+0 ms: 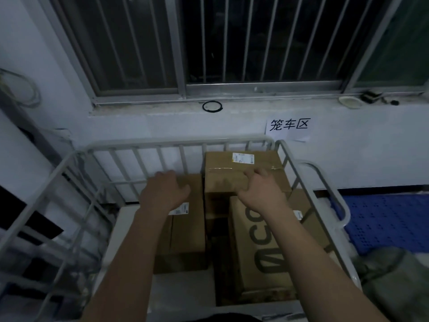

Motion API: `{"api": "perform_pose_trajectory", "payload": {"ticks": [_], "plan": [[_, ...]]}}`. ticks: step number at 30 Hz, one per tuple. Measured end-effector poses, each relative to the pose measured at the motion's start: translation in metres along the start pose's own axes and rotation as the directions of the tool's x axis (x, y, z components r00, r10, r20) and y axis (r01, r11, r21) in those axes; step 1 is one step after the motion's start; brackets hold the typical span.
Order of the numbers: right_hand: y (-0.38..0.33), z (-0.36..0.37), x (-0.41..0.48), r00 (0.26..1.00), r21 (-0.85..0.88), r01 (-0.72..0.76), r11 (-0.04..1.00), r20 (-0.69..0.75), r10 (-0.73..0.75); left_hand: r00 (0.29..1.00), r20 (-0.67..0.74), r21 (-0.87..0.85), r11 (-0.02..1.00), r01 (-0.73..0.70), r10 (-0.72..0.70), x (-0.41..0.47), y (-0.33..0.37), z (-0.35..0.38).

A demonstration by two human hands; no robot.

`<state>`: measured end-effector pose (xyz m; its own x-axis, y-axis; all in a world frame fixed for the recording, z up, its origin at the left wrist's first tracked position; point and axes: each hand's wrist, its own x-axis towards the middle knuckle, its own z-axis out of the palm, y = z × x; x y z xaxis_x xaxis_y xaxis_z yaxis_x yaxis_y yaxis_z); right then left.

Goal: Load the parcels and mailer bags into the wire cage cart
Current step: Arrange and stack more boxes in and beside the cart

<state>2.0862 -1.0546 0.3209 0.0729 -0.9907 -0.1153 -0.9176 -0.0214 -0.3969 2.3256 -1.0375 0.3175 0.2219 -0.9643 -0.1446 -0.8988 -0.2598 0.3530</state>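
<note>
Two bare hands reach onto cardboard parcels in a white wire cage cart (176, 142) at the centre of the frame.
The left hand (166, 192) lies on a labelled cardboard box (185, 231) at centre left, fingers curled over its far edge, gripping it. The right hand (260, 190) spreads loose fingers against a taped box (241, 166) stacked higher, upper centre. Below sits a lettered carton (253, 256). A paper sign (289, 129) hangs upper right.
</note>
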Motion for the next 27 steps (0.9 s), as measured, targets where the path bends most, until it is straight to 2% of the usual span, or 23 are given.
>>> {"api": "perform_pose_trajectory", "payload": {"ticks": [6, 13, 21, 24, 27], "plan": [[0.006, -0.007, -0.025, 0.995, -0.015, -0.031, 0.999, -0.090, 0.029, 0.999, -0.002, -0.118, 0.992, -0.045, 0.046, -0.014, -0.001, 0.002], [0.006, -0.005, -0.040, 0.994, -0.049, -0.066, 0.997, -0.093, 0.061, 0.994, 0.014, -0.198, 0.975, -0.099, 0.104, -0.023, 0.009, -0.005], [0.023, -0.004, -0.048, 0.984, -0.002, -0.130, 0.991, -0.124, 0.129, 0.988, 0.038, -0.210, 0.968, -0.137, 0.148, -0.032, 0.019, -0.004], [0.030, -0.006, -0.047, 0.979, 0.031, -0.102, 0.994, -0.175, 0.106, 0.991, 0.048, -0.302, 0.947, -0.109, 0.129, -0.038, 0.030, 0.002], [0.039, -0.013, -0.044, 0.971, 0.038, -0.063, 0.997, -0.229, 0.070, 0.992, 0.043, -0.283, 0.954, -0.102, 0.119, -0.036, 0.041, 0.007]]}}
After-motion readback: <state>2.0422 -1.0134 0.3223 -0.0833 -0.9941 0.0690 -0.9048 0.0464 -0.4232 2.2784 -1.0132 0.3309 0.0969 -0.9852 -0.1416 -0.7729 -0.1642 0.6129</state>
